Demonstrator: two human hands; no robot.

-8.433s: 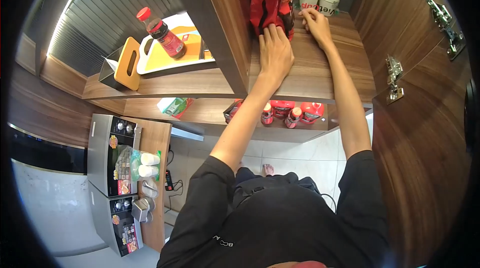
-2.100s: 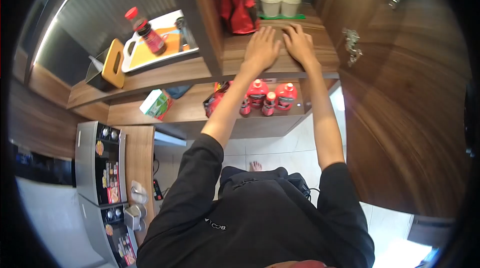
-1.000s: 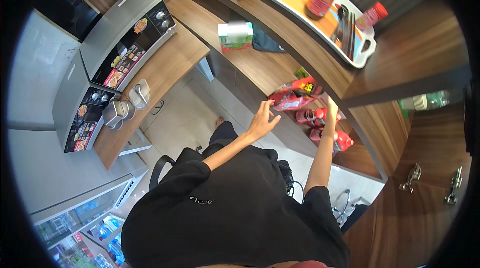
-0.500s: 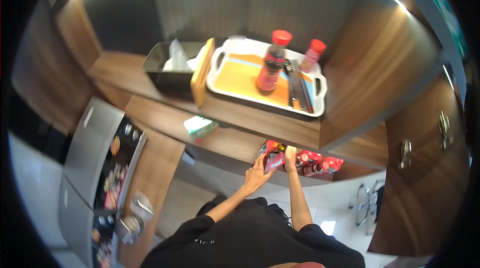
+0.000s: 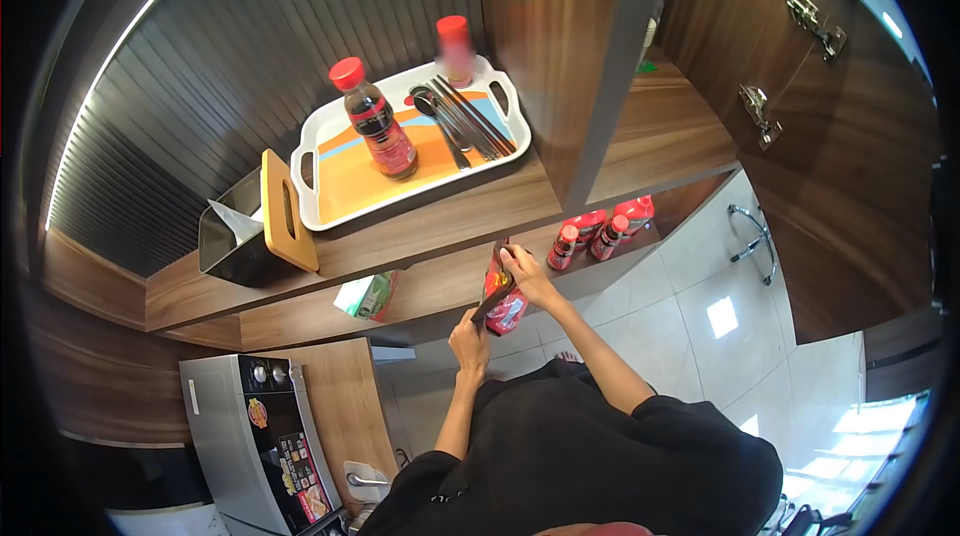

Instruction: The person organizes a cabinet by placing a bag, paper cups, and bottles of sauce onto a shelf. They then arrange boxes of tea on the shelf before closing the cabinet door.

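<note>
Both hands grip a red and dark plastic packet (image 5: 506, 314) with a patch of yellow on it, in front of the lower shelf. My left hand (image 5: 468, 344) is closed on its lower left edge. Higher up, my right hand (image 5: 528, 274) is closed around the dark upper part. The packet is tilted and seen partly from its edge; its contents are hidden. To the right of my right hand, several red-capped bottles (image 5: 563, 248) stand on the lower shelf (image 5: 440, 288). A green and white packet (image 5: 367, 296) lies farther left on that shelf.
On the upper shelf, a white-rimmed tray (image 5: 309, 198) holds a dark sauce bottle (image 5: 380, 134), a red-capped jar (image 5: 456, 51), a spoon and chopsticks (image 5: 470, 118). A tissue box (image 5: 240, 236) stands beside it. An open cabinet door (image 5: 800, 166) is at right, a silver oven (image 5: 225, 426) at lower left.
The view has swung right, so the tray and shelves appear farther left. The packet has been turned more edge-on, and my right hand now grips its upper part.
</note>
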